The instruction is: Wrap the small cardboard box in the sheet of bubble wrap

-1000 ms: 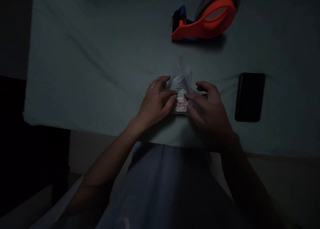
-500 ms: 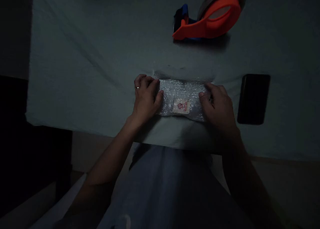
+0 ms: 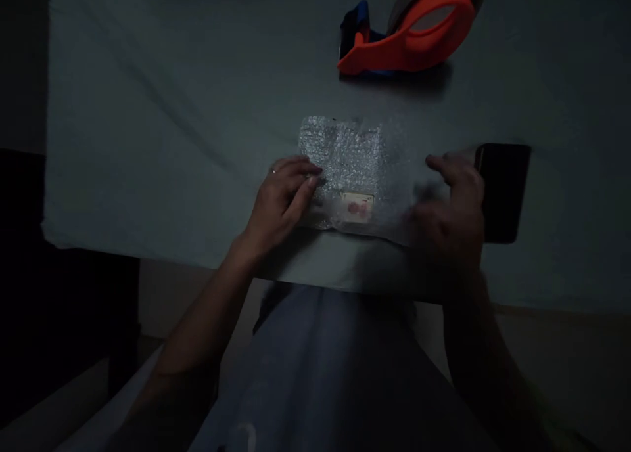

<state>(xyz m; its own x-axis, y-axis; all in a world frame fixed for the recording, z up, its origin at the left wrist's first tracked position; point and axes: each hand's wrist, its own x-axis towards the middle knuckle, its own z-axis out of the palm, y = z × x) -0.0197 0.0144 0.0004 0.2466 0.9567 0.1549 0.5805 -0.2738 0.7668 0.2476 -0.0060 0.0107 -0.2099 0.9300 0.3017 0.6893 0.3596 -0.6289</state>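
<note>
A sheet of clear bubble wrap (image 3: 352,153) lies partly unfolded on the cloth-covered table. Near its front edge sits a small pale card-like piece (image 3: 357,207) with red markings, apparently on or under the plastic. My left hand (image 3: 288,192), a ring on one finger, is at the left edge of the wrap, its thumb and fingertips close together on the plastic. Off the right side of the wrap, my right hand (image 3: 451,199) is raised with fingers apart and slightly blurred. It holds nothing that I can see.
An orange and blue tape dispenser (image 3: 407,48) with a roll stands farther back. Just right of my right hand lies a dark phone-like rectangle (image 3: 505,192). The pale green tablecloth (image 3: 148,176) ends close to my body. The scene is dim.
The bubble wrap has opened out away from me, its far edge now farther back. My right hand has let go and moved right; my left hand has shifted slightly left.
</note>
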